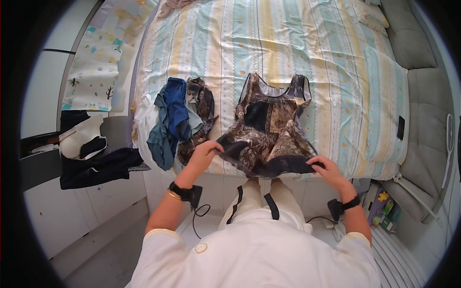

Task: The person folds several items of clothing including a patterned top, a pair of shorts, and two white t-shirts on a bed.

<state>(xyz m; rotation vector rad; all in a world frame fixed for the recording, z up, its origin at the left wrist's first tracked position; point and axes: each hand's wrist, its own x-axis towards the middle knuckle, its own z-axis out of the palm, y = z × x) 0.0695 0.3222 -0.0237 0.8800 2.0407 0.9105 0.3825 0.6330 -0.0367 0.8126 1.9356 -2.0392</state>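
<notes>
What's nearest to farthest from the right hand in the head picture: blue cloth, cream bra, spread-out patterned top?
1. Patterned top: pinched in the right hand.
2. Blue cloth: left, on the bed.
3. Cream bra: far left, off the bed.

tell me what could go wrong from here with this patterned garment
The patterned sleeveless garment reaches the front edge of the bed, so it might slide off if the left hand and right hand let go. The left hand is also close to the clothes pile, which a sideways sweep could disturb.
</notes>
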